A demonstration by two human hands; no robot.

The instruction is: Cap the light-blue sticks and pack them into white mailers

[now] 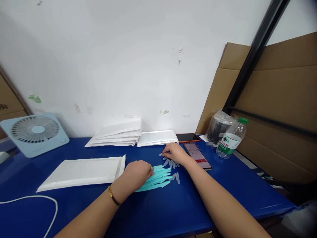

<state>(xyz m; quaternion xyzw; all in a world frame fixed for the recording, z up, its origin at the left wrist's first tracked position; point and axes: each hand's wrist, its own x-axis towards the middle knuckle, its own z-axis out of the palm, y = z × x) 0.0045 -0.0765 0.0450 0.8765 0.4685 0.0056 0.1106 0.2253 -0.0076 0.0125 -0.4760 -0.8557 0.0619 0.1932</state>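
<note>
On the blue table several turquoise sticks [158,178] with narrow tips lie side by side. My left hand [138,172] is closed over their left part; whether its fingers grip one is hidden. My right hand [174,152] reaches to the far side of the small translucent caps [171,163], its fingertips pinched near a small cap [160,154]. More such caps lie scattered just below that hand, and one [177,178] rests to the right of the stick tips.
White padded envelopes are stacked [116,134] by the wall, and one [81,172] lies at left. Around them are a light blue fan [37,132], a white cable [55,206], two phones [198,155] and a water bottle [231,140].
</note>
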